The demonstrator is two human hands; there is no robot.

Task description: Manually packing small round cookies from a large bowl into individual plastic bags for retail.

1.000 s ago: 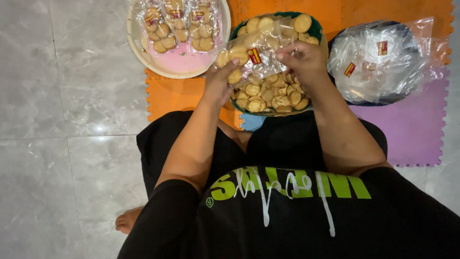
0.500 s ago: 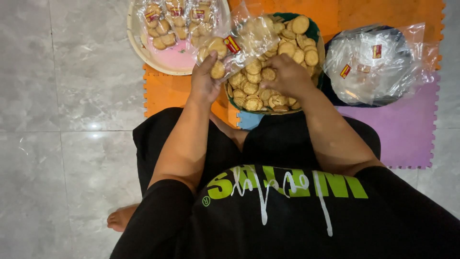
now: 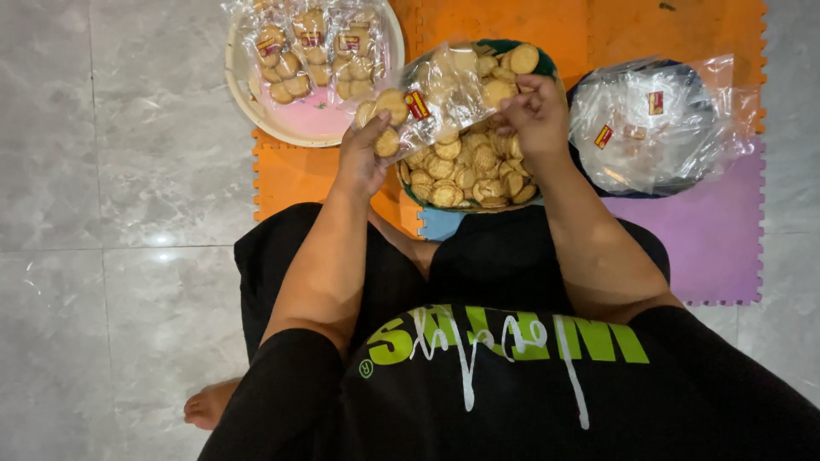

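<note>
Likely a home floor: grey marble-look tiles [image 3: 111,171], coloured foam puzzle mats [image 3: 717,248], a person sitting barefoot.

A round pale tray [image 3: 242,94] with filled biscuit packets [image 3: 312,47] sits far left. A heap of empty clear bags [image 3: 653,124] lies far right. Orange [image 3: 290,175] and purple [image 3: 726,248] foam mats cover grey floor tiles [image 3: 120,256].

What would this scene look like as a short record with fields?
left hand: grips the cookie-filled end of a clear plastic bag
right hand: pinches the bag's other end
below: green bowl of loose round cookies
left: pale basin with filled cookie bags
right: pile of empty clear bags
floor: orange foam mat, grey tiles
</note>
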